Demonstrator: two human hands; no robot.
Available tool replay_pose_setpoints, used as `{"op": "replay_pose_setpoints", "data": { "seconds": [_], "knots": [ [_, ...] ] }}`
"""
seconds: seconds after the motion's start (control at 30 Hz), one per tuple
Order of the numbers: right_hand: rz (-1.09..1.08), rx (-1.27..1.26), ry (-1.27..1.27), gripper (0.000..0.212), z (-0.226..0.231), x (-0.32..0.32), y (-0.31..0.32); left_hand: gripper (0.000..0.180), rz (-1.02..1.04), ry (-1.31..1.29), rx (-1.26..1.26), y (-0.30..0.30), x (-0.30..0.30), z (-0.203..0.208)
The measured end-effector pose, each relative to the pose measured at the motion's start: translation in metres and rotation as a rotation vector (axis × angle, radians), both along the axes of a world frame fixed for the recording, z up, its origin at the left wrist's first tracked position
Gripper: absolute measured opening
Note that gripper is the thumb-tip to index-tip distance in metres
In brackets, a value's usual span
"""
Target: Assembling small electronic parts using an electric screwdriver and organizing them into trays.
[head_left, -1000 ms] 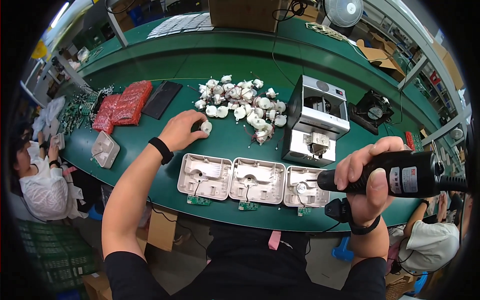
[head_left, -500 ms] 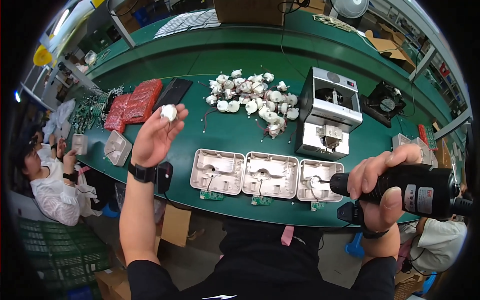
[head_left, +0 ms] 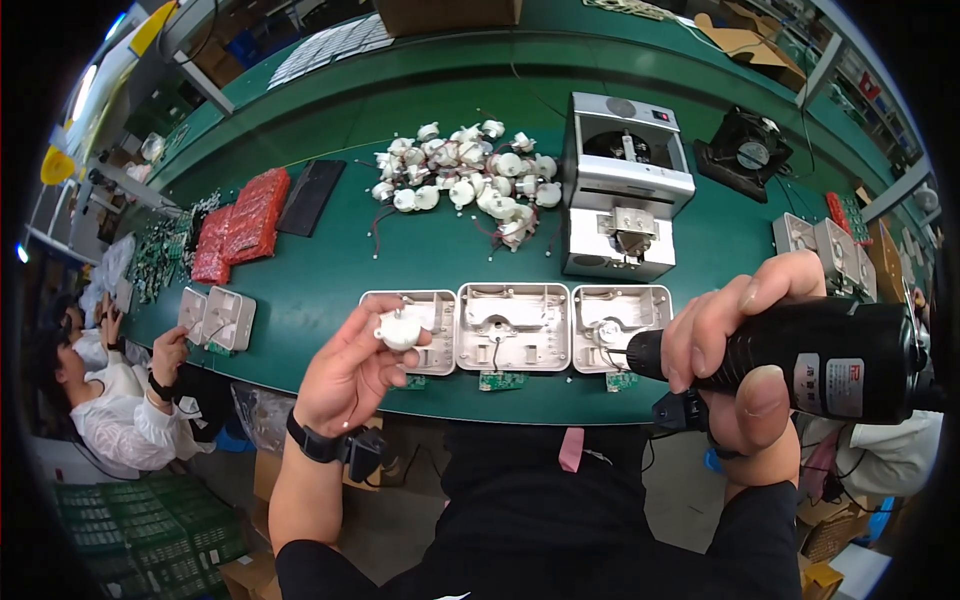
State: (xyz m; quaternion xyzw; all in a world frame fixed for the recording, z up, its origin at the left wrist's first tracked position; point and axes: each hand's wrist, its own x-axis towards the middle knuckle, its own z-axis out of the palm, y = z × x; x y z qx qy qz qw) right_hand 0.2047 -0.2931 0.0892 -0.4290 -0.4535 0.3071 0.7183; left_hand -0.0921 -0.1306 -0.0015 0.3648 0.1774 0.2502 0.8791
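Bench (head_left: pixel 320 265) spread green before us, its near edge running just below three pale cases (head_left: pixel 540 325) that stood in a row, side by side. Between those cases and the pile of white parts (head_left: pixel 465 170) farther back ran a wide band of green top, and leftward we had room as far as the red packets (head_left: pixel 245 220) and the black slab (head_left: pixel 312 197) beside them. A silver and black machine (head_left: pixel 660 180) bounded the room behind the rightmost case. Small green circuit boards (head_left: pixel 502 381) lay along the near side of the cases, close to the edge.

Our left hand (head_left: pixel 345 380) gripped a round white piece (head_left: pixel 400 332) between thumb and fingers, raised so that in our view it hid part of the leftmost case. The piece sat at the far end of the hand, well away from the wrist. Our right hand (head_left: pixel 735 345) was wrapped round a thick black power tool (head_left: pixel 850 350), its nose pointing left toward the rightmost case; we could not tell whether its thin bit touched anything
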Motion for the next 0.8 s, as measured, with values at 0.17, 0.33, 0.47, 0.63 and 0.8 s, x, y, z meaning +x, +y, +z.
{"op": "replay_pose_setpoints", "data": {
  "seconds": [0.17, 0.33, 0.47, 0.63, 0.8],
  "knots": [
    [-0.021, -0.018, 0.025, 0.061, 0.0, 0.008, -0.008, 0.043, -0.031, 0.052, -0.057, -0.029, 0.026, 0.001],
    [-0.022, -0.026, 0.025, 0.061, -0.002, 0.013, -0.014, 0.045, -0.168, -0.232, -0.176, -0.057, 0.045, -0.017],
    [-0.027, -0.03, 0.022, 0.061, -0.003, 0.013, -0.015, 0.044, -0.181, -0.186, -0.368, -0.072, 0.052, -0.026],
    [-0.008, -0.036, 0.034, 0.061, -0.004, 0.014, -0.014, 0.047, -0.1, 0.011, -0.284, -0.075, 0.056, -0.013],
    [-0.016, -0.047, 0.049, 0.062, -0.004, 0.012, -0.014, 0.054, -0.019, 0.224, 0.084, -0.081, 0.054, -0.013]
  ]
}}
